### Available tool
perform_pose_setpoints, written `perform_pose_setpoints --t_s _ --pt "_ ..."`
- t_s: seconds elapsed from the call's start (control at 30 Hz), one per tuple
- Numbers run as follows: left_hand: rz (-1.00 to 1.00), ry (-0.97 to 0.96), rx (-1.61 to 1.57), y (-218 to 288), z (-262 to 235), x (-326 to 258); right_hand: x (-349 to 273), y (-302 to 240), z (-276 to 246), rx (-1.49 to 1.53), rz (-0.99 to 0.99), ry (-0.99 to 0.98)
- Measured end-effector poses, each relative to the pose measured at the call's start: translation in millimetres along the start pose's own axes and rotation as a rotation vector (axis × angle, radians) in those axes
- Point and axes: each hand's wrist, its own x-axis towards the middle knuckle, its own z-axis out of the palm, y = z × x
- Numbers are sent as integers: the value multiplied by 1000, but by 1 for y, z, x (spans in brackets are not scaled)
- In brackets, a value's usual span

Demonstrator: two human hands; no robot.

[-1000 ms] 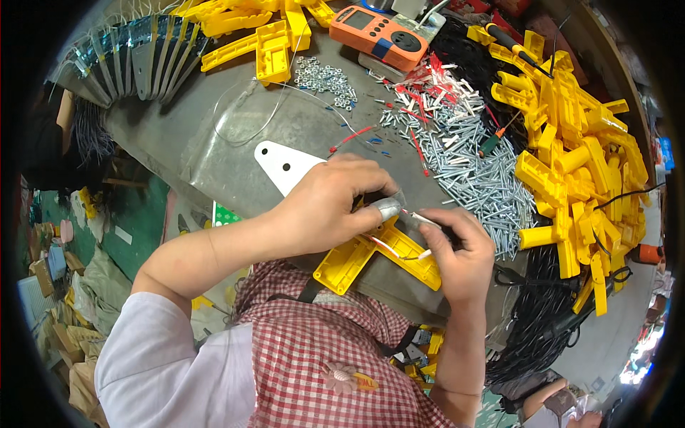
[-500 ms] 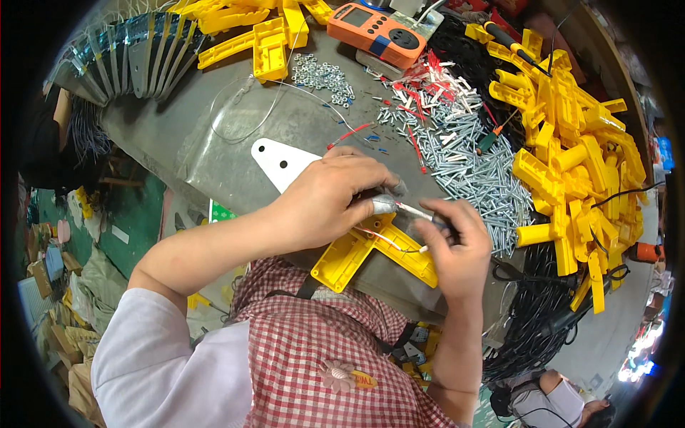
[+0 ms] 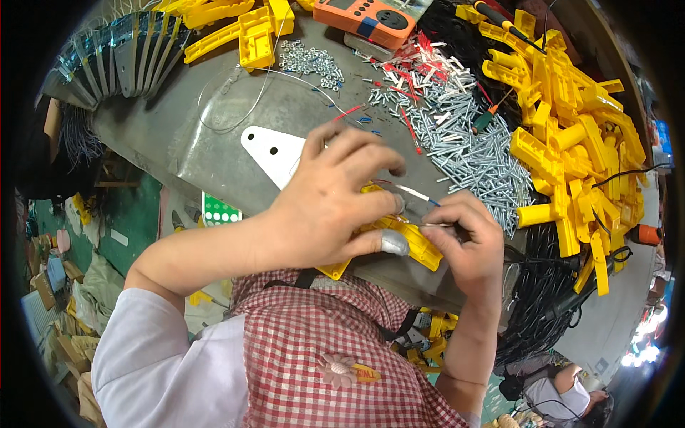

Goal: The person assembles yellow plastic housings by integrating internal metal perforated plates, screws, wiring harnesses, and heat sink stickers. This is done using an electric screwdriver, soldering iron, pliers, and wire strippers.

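Wire work over one housing (image 3: 421, 250)

From my distant seat, I judge the step in hand to be wire joining or laying; the next move seems to call for a steady right pinch and slack in the strands.

Largest to smallest, with clock directions taken from the housing, I count one grey bench (image 3: 168, 125); one heap of yellow parts (image 3: 578, 157) at 2, too jumbled to number; two hands. The left hand (image 3: 335, 192), at 10, has its fingers spread, thumb apart from index; whether it grips a strand, I cannot tell. The right hand (image 3: 472, 246), at 3, pinches one thin wire (image 3: 414, 223) above the housing, which lies partly hidden under both hands.

Then one white plate (image 3: 275, 158) at 10, two holes showing; one orange meter (image 3: 364, 25) at 12; two screwdrivers (image 3: 485, 121) towards 1; one white wire (image 3: 412, 191), blue-tipped, between the hands; screws (image 3: 492, 167) at 1 and nuts (image 3: 310, 64) at 11, both beyond my counting.
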Motion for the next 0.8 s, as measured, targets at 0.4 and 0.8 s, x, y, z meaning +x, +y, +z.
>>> perform_pose_setpoints --t_s 0.4,0.8 --pt "41 5 57 0 16 -10 -2 2 7 40 176 55" --pt "-16 15 -87 1 13 -12 0 3 11 122 236 62"
